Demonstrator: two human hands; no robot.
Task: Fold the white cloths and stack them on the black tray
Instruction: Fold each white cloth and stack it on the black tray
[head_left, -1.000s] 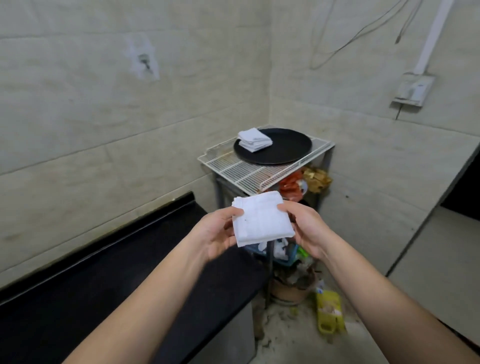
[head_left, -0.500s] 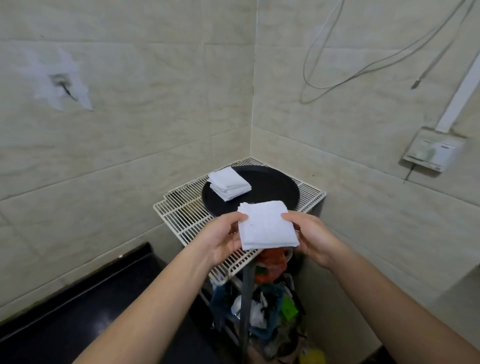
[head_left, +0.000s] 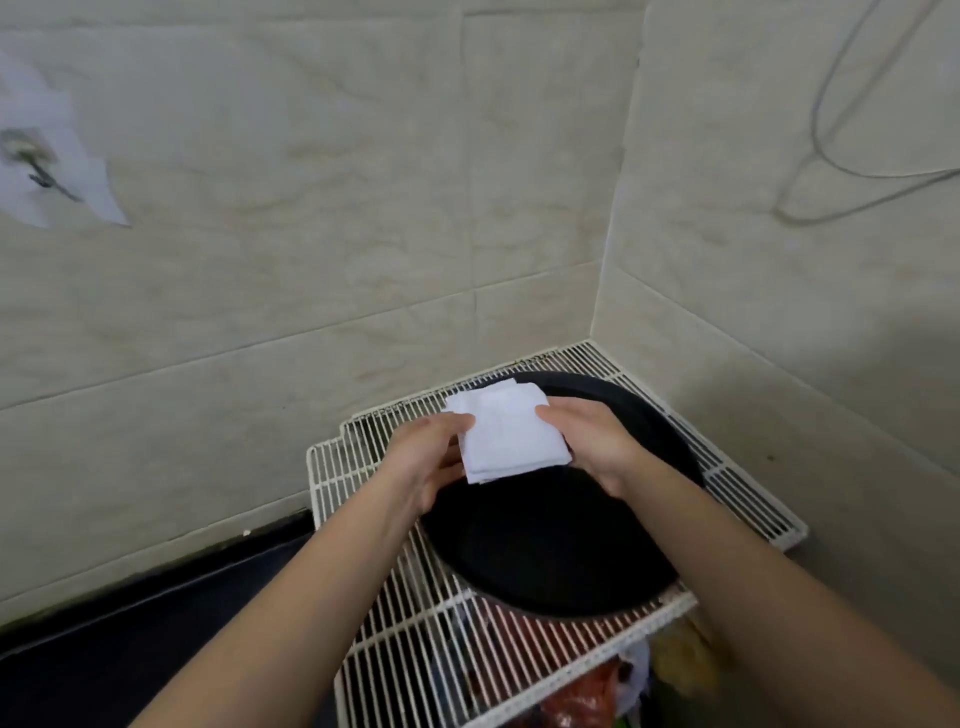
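The left hand (head_left: 422, 461) pinches one edge of a folded white cloth (head_left: 501, 436) and the right hand (head_left: 592, 442) grips the other, holding it above the black tray's (head_left: 545, 545) far-left side on a wire shelf (head_left: 743, 483). This cloth looks folded, so only placing it remains.

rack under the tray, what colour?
White: the rack is a plain white wire grid. The head view, the only one, shows it clearly.

The white wire rack (head_left: 395, 649) is enclosed behind by beige tiled walls (head_left: 363, 208), and a black counter (head_left: 130, 649) is seen to its left.
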